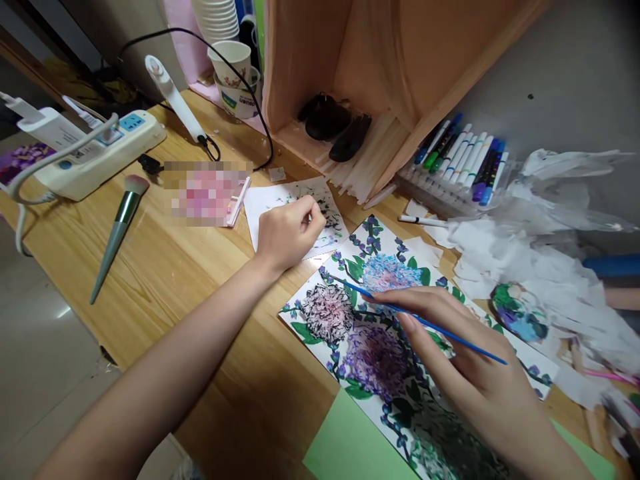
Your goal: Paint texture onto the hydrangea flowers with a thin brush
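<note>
My right hand [460, 340] pinches a thin blue paintbrush [445, 330] between thumb and fingers. The dark tip of the brush points up and left, over the left corner of a flower painting [377, 360]. Pom-pom blooms in blue, pink-black, purple and green fill the painting, with green leaves and small purple buds between them. Part of it is hidden under my right hand. My left hand [290, 230] is closed in a loose fist with nothing showing in it, resting on a white paper [267, 203] with dark paint dabs, just beyond the painting.
Green paper [333, 440] lies under the painting. At right are a paint-smeared palette [520, 310], crumpled tissues [500, 250] and a marker box [450, 187]. A makeup brush [120, 230], power strip [95, 157] and paper cups [233, 63] are at left. An orange box [345, 47] stands behind.
</note>
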A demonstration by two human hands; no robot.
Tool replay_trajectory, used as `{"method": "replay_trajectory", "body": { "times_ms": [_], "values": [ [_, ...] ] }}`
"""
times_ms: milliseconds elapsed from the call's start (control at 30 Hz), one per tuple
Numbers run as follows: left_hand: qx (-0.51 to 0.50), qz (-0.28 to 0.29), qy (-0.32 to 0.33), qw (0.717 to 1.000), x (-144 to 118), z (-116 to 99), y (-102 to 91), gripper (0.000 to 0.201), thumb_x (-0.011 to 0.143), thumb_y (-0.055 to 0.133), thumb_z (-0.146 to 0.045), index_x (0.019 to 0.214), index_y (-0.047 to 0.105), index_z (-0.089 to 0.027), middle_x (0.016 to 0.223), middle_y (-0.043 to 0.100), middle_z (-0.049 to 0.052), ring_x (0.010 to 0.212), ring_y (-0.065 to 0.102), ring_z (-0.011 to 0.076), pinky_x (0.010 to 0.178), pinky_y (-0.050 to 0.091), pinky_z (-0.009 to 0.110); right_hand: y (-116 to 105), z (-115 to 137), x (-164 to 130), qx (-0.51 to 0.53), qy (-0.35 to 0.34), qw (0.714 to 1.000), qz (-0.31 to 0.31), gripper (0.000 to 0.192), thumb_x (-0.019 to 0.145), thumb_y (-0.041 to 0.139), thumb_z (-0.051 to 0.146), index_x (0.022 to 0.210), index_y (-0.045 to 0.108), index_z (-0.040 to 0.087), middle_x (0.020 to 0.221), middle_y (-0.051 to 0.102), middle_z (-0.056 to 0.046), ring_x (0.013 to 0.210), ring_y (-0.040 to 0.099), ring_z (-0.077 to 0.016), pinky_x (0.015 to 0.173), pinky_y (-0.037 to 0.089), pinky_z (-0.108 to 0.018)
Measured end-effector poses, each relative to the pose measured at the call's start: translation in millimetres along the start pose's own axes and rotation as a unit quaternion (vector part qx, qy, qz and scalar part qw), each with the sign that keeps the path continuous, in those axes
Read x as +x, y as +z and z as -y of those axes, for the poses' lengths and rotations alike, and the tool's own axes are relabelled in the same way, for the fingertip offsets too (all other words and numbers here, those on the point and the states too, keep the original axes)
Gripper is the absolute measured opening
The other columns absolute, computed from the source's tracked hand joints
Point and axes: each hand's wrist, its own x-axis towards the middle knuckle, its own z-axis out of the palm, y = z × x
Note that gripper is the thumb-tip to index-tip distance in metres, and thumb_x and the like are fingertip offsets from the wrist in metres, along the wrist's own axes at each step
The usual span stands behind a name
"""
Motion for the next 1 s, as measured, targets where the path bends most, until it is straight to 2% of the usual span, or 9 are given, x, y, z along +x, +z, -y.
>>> {"method": "replay_trajectory", "body": {
  "times_ms": [500, 733, 833, 1000],
  "values": [
    [0.002, 0.007, -0.004, 1.000, 0.4, -0.9, 1.3, 0.025, 0.082, 0.044, -0.023, 0.057, 0.044, -0.020, 0.048, 0.042, -0.004, 0.047, 0.037, 0.0096, 0.051, 0.025, 0.027, -2.1, -1.2, -1.8, 0.020, 0.022, 1.000, -0.009, 0.024, 0.091, 0.046, 0.026, 0.111, 0.058, 0.029, 0.104, 0.062, -0.003, 0.098, 0.058, -0.0179, 0.079, 0.046, -0.031],
    [0.002, 0.007, -0.004, 1.000, 0.3, -1.6, 0.8, 0.024, 0.082, 0.044, -0.022, 0.058, 0.044, -0.020, 0.048, 0.041, -0.004, 0.047, 0.036, 0.0094, 0.051, 0.024, 0.027, -1.7, -3.3, -2.7, 0.031, 0.034, 0.999, -0.009, 0.024, 0.091, 0.047, 0.026, 0.111, 0.058, 0.031, 0.106, 0.062, -0.001, 0.100, 0.057, -0.0171, 0.081, 0.045, -0.031],
    [0.001, 0.009, -0.005, 1.000, 0.5, -1.6, 0.3, 0.024, 0.082, 0.044, -0.023, 0.058, 0.044, -0.020, 0.048, 0.041, -0.004, 0.047, 0.036, 0.0095, 0.051, 0.024, 0.027, -1.2, -3.5, -1.9, 0.030, 0.032, 0.999, -0.021, 0.023, 0.091, 0.047, 0.026, 0.111, 0.058, 0.031, 0.105, 0.062, -0.001, 0.100, 0.057, -0.0173, 0.080, 0.045, -0.031],
    [0.000, 0.008, -0.007, 1.000, 1.1, -1.8, 0.5, 0.025, 0.082, 0.044, -0.023, 0.058, 0.044, -0.020, 0.048, 0.042, -0.004, 0.047, 0.037, 0.0098, 0.051, 0.024, 0.027, 0.0, -2.9, -0.4, 0.028, 0.021, 0.999, -0.005, 0.024, 0.091, 0.047, 0.025, 0.111, 0.058, 0.029, 0.104, 0.062, -0.003, 0.099, 0.057, -0.0180, 0.080, 0.045, -0.032]
  ]
}}
